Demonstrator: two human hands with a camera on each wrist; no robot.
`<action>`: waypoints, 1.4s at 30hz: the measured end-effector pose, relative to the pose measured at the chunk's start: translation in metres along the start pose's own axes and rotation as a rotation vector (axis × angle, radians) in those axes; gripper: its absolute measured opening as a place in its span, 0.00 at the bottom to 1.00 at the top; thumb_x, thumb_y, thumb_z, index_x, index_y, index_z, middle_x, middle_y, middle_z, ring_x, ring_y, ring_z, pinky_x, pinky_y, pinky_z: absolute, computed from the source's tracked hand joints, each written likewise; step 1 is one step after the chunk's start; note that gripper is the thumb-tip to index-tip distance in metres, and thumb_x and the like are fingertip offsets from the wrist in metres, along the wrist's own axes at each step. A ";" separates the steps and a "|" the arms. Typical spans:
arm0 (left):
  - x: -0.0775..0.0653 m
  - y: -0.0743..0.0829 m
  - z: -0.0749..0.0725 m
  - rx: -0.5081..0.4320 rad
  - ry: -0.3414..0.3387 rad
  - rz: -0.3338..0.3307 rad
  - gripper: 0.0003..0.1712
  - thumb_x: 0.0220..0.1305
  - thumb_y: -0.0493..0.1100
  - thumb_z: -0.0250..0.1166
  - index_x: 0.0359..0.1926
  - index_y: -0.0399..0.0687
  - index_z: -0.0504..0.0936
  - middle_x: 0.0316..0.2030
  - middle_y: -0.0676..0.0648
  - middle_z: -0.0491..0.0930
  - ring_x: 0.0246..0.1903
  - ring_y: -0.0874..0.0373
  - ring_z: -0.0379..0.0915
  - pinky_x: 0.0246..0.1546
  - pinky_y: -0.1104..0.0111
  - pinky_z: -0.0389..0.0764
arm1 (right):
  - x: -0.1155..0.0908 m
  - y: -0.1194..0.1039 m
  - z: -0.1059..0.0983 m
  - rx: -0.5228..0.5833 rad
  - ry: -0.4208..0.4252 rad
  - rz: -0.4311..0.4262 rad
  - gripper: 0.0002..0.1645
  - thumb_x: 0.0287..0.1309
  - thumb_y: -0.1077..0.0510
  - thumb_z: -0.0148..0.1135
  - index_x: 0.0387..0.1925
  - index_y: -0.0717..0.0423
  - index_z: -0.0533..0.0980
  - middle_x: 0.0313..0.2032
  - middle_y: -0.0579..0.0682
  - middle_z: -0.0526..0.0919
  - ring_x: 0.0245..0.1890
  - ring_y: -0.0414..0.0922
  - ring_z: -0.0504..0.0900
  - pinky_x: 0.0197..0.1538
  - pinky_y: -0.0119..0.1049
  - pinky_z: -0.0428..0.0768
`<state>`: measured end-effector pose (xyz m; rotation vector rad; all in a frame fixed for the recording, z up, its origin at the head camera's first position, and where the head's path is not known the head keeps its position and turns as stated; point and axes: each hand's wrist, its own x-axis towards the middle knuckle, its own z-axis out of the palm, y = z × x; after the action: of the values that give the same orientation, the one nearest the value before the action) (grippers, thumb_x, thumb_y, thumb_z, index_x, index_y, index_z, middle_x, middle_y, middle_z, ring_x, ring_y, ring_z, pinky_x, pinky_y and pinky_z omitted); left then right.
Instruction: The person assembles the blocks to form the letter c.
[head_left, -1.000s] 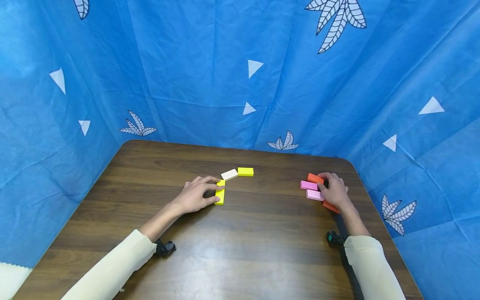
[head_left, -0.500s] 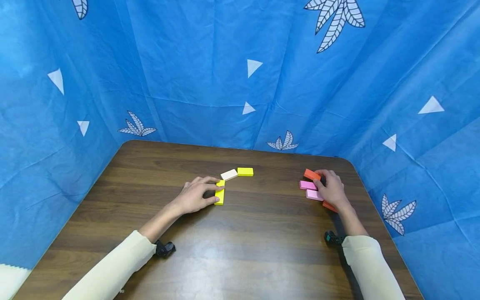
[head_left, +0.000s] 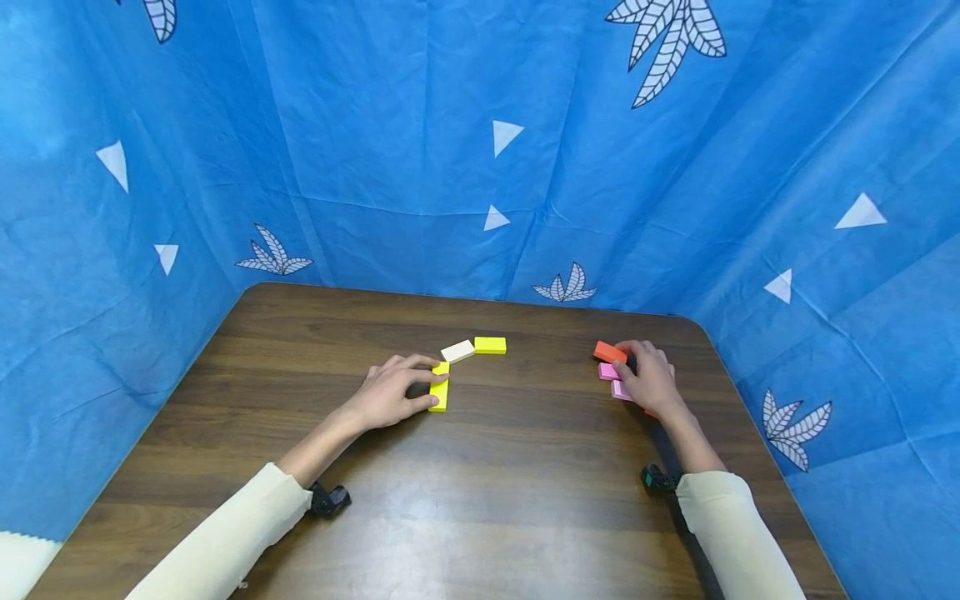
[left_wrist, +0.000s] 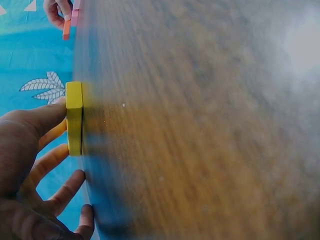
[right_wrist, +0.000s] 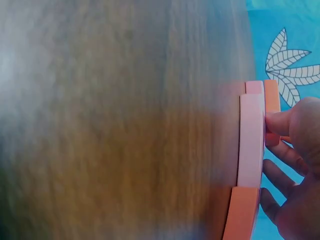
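My left hand (head_left: 393, 390) holds a yellow block (head_left: 438, 398) lying flat on the table, thumb at its near part and fingers toward its far end. The left wrist view shows the same yellow block (left_wrist: 74, 120) between thumb and fingers. At the right, my right hand (head_left: 651, 379) pinches an orange block (head_left: 608, 352) by its right end. Beside it lie a pink block (head_left: 608, 372) and a paler pink block (head_left: 621, 390), both partly under the hand. A second orange block (right_wrist: 241, 212) lies nearest the wrist, mostly hidden in the head view.
A cream-white block (head_left: 458, 351) and another yellow block (head_left: 491, 345) continue beyond the left hand's block in a bent row. The brown wooden table (head_left: 480, 467) ends at a blue patterned cloth (head_left: 390, 167) behind and at both sides.
My right hand has slid the far orange block leftward along the table, past the pink block's left end. It now covers more of the other blocks. The left hand stays on its yellow block.
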<state>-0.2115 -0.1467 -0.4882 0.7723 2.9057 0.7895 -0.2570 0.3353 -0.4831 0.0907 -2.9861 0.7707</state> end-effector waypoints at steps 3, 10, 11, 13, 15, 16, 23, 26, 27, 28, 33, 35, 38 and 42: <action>0.000 0.000 0.000 0.004 -0.003 -0.003 0.26 0.72 0.56 0.73 0.68 0.65 0.85 0.75 0.53 0.75 0.68 0.44 0.72 0.55 0.43 0.68 | 0.000 -0.002 0.003 0.005 -0.002 -0.009 0.27 0.78 0.55 0.61 0.71 0.61 0.73 0.68 0.68 0.74 0.69 0.68 0.67 0.69 0.70 0.60; 0.000 -0.001 0.001 0.001 -0.007 -0.008 0.26 0.72 0.56 0.73 0.68 0.66 0.85 0.76 0.53 0.74 0.68 0.44 0.71 0.54 0.44 0.68 | 0.002 -0.009 0.009 0.008 0.003 -0.048 0.27 0.77 0.55 0.63 0.70 0.61 0.74 0.68 0.68 0.75 0.67 0.68 0.68 0.67 0.70 0.62; 0.000 -0.001 0.001 0.000 -0.008 -0.008 0.26 0.72 0.56 0.72 0.68 0.66 0.85 0.76 0.53 0.74 0.68 0.45 0.71 0.54 0.44 0.68 | 0.003 -0.010 0.011 0.006 0.004 -0.054 0.26 0.77 0.55 0.63 0.70 0.61 0.74 0.68 0.68 0.75 0.67 0.68 0.68 0.66 0.70 0.62; 0.000 -0.002 0.001 0.003 -0.004 -0.007 0.25 0.72 0.55 0.73 0.68 0.66 0.85 0.75 0.53 0.75 0.68 0.44 0.72 0.54 0.44 0.68 | 0.005 -0.013 0.014 0.009 0.003 -0.066 0.25 0.77 0.55 0.63 0.69 0.60 0.75 0.67 0.67 0.76 0.67 0.67 0.68 0.66 0.70 0.61; 0.000 -0.002 0.000 0.004 -0.001 -0.005 0.25 0.72 0.55 0.73 0.68 0.65 0.85 0.75 0.53 0.75 0.68 0.44 0.72 0.54 0.44 0.68 | 0.007 -0.016 0.017 0.013 0.004 -0.076 0.24 0.78 0.54 0.63 0.68 0.59 0.75 0.66 0.66 0.77 0.66 0.67 0.69 0.66 0.71 0.60; 0.000 -0.002 0.000 0.006 0.002 -0.004 0.25 0.72 0.55 0.73 0.68 0.65 0.85 0.75 0.53 0.75 0.68 0.44 0.72 0.54 0.43 0.68 | 0.008 -0.017 0.018 0.015 0.005 -0.082 0.24 0.78 0.54 0.62 0.68 0.59 0.76 0.65 0.65 0.77 0.66 0.67 0.69 0.66 0.72 0.60; 0.001 -0.001 0.000 0.009 -0.003 -0.002 0.26 0.72 0.56 0.73 0.68 0.66 0.85 0.75 0.53 0.75 0.67 0.45 0.72 0.55 0.43 0.68 | 0.013 -0.027 0.026 0.020 0.001 -0.084 0.23 0.78 0.53 0.62 0.67 0.58 0.76 0.65 0.64 0.78 0.65 0.66 0.70 0.68 0.73 0.58; 0.001 -0.001 0.001 0.010 -0.004 -0.003 0.26 0.72 0.56 0.73 0.69 0.66 0.85 0.76 0.53 0.75 0.68 0.45 0.72 0.54 0.44 0.68 | 0.013 -0.032 0.029 0.020 -0.010 -0.081 0.23 0.78 0.53 0.63 0.67 0.58 0.76 0.66 0.64 0.78 0.66 0.66 0.70 0.70 0.73 0.56; 0.000 -0.001 0.001 0.009 -0.003 -0.004 0.26 0.72 0.56 0.73 0.69 0.66 0.85 0.76 0.53 0.75 0.68 0.45 0.72 0.54 0.44 0.68 | 0.014 -0.035 0.030 0.021 -0.014 -0.081 0.23 0.78 0.53 0.63 0.67 0.57 0.76 0.66 0.63 0.78 0.66 0.65 0.70 0.71 0.74 0.55; 0.000 -0.001 0.001 0.005 -0.002 -0.006 0.26 0.72 0.56 0.73 0.68 0.65 0.85 0.75 0.53 0.75 0.68 0.45 0.72 0.55 0.44 0.68 | 0.014 -0.037 0.030 0.024 -0.018 -0.084 0.23 0.78 0.52 0.63 0.68 0.57 0.76 0.66 0.63 0.78 0.66 0.65 0.70 0.72 0.74 0.54; -0.002 -0.002 0.000 -0.004 0.007 -0.009 0.25 0.71 0.55 0.73 0.68 0.65 0.86 0.75 0.52 0.75 0.68 0.43 0.72 0.55 0.42 0.68 | 0.018 -0.051 0.035 0.039 -0.037 -0.109 0.23 0.78 0.53 0.63 0.67 0.57 0.76 0.65 0.63 0.78 0.69 0.65 0.73 0.75 0.74 0.50; -0.001 -0.001 0.000 -0.004 0.006 -0.005 0.25 0.71 0.55 0.73 0.68 0.65 0.85 0.75 0.52 0.75 0.68 0.43 0.72 0.55 0.42 0.68 | 0.019 -0.054 0.037 0.045 -0.042 -0.121 0.23 0.77 0.54 0.64 0.67 0.58 0.76 0.65 0.63 0.79 0.70 0.65 0.74 0.75 0.74 0.50; 0.000 0.000 0.001 -0.003 0.002 -0.005 0.26 0.72 0.55 0.73 0.68 0.65 0.85 0.75 0.53 0.75 0.68 0.44 0.71 0.55 0.42 0.68 | 0.021 -0.058 0.041 0.046 -0.041 -0.142 0.23 0.77 0.54 0.64 0.66 0.58 0.77 0.64 0.63 0.79 0.69 0.64 0.76 0.74 0.73 0.53; 0.001 0.001 0.002 -0.006 0.001 -0.009 0.26 0.71 0.55 0.73 0.68 0.65 0.85 0.75 0.53 0.75 0.68 0.45 0.72 0.55 0.43 0.67 | 0.022 -0.061 0.045 0.039 -0.037 -0.166 0.22 0.77 0.54 0.65 0.65 0.59 0.78 0.63 0.63 0.81 0.69 0.65 0.76 0.71 0.73 0.56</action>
<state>-0.2115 -0.1447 -0.4899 0.7587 2.9045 0.7976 -0.2761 0.2590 -0.4913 0.3542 -2.9501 0.8158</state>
